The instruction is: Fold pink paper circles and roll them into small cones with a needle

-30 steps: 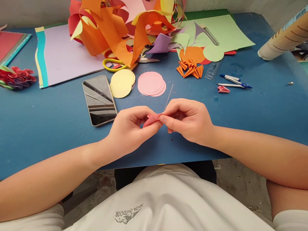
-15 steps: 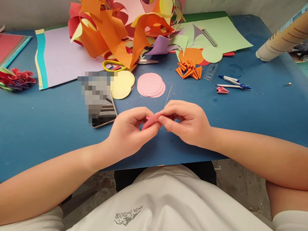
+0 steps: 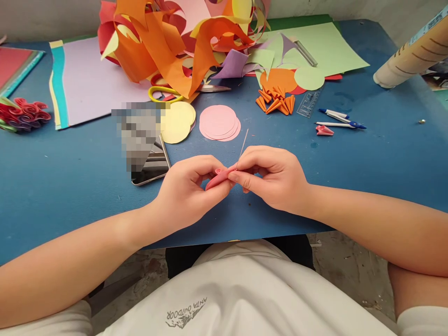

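Observation:
My left hand is closed on a curled piece of pink paper, thumb in front and fingers behind. A thin needle-like metal pin slants up and away from the paper's right end. There my right hand pinches the paper and the pin's lower part between thumb and forefinger. A small curl of the pink paper shows above my left thumb. My fingers hide where pin and paper meet. Just beyond my hands lies a stack of pink paper circles.
Left of the pink stack are yellow circles and a phone. Farther back lie scissors, orange paper scraps and small orange cones. Toward the right are a clear ruler, a compass and a pink rolled piece.
The pin's upper tip sits slightly lower and to the left. The pink paper has turned a little at its right end, where a small curl now shows. Both hands have barely moved.

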{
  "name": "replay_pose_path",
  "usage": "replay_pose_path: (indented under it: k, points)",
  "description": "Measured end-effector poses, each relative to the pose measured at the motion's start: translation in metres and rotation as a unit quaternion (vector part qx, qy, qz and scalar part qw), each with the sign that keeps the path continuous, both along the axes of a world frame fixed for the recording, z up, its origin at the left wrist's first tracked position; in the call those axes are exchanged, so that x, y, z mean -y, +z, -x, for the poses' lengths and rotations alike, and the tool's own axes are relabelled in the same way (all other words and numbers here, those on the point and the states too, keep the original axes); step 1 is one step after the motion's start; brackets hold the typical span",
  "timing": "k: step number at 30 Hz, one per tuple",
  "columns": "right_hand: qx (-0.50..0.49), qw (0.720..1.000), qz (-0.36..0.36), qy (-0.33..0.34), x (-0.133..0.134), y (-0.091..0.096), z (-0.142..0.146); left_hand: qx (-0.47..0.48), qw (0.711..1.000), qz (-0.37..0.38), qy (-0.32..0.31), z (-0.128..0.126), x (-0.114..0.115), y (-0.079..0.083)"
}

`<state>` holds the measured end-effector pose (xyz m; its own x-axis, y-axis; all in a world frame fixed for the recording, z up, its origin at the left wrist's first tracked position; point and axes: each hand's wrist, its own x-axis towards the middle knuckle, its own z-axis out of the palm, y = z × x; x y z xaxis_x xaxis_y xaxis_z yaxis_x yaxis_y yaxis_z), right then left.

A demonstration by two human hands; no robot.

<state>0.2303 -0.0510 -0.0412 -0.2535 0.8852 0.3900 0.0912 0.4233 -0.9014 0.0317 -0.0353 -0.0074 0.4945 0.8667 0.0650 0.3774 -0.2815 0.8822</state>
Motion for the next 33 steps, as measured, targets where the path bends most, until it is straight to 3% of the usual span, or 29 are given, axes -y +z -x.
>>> replay_pose_path:
  k: [7,20,33]
  points:
    - [0.004,1.0,-0.023,-0.003,-0.001,-0.0007,0.0013,-0.001,1.0,-0.017,-0.018,0.0017,-0.0007,-0.0008]
    - [0.039,0.996,-0.073,0.029,-0.0022,0.0018,-0.004,-0.009,0.999,0.037,-0.008,0.0018,0.0009,0.0037]
    - [-0.034,0.991,0.111,0.065,-0.0034,-0.0011,-0.0007,-0.012,0.996,0.085,-0.023,0.0001,-0.0002,0.0019]
